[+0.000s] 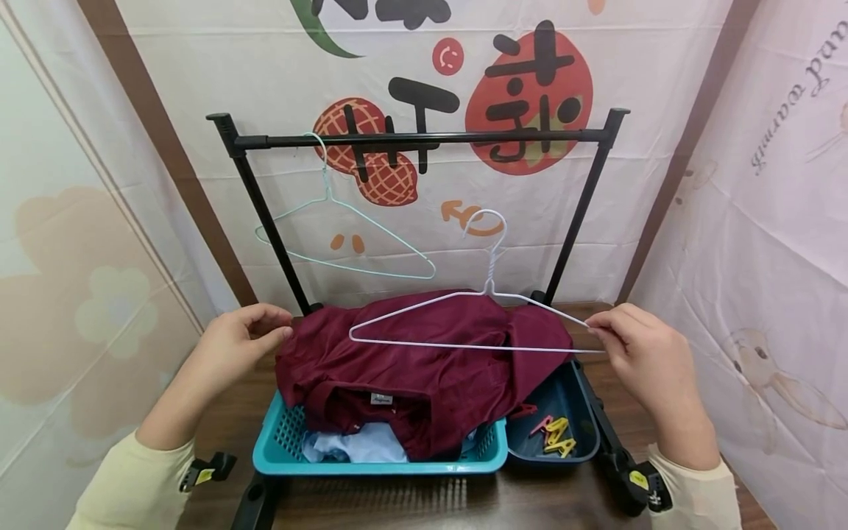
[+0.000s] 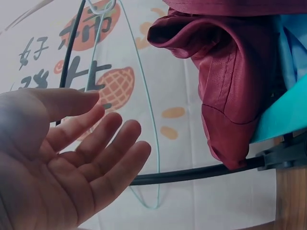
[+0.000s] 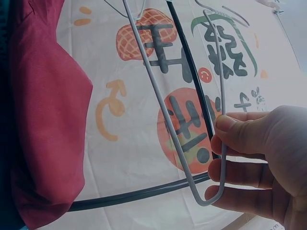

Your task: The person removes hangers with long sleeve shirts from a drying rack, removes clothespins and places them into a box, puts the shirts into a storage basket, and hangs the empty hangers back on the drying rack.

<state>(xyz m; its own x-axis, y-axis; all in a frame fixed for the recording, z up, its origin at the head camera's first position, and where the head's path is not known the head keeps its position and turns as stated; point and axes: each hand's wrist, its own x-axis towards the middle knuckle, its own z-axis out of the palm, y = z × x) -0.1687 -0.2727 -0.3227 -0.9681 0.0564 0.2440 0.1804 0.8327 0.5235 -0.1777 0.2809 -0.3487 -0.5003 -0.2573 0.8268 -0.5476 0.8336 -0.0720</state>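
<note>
My right hand (image 1: pixel 645 361) pinches one end of a white wire hanger (image 1: pixel 424 344), its hook pointing up. In the right wrist view, thumb and fingers close round the bent corner of the hanger (image 3: pixel 222 158). Behind it in the head view, a maroon garment (image 1: pixel 411 368) lies over a turquoise basket (image 1: pixel 377 468), collar and label toward me. Left of the garment, my left hand (image 1: pixel 241 342) is held up with nothing in it; the left wrist view shows its palm (image 2: pixel 72 163) and loosely bent fingers beside a hanging sleeve (image 2: pixel 225 91).
A black rack (image 1: pixel 424 138) stands behind the basket, with a mint-green hanger (image 1: pixel 361 269) hooked on its bar at the left. Light blue cloth (image 1: pixel 358 443) lies in the basket. To its right, a dark blue bin (image 1: pixel 586 434) holds several yellow and red clips (image 1: pixel 559 436).
</note>
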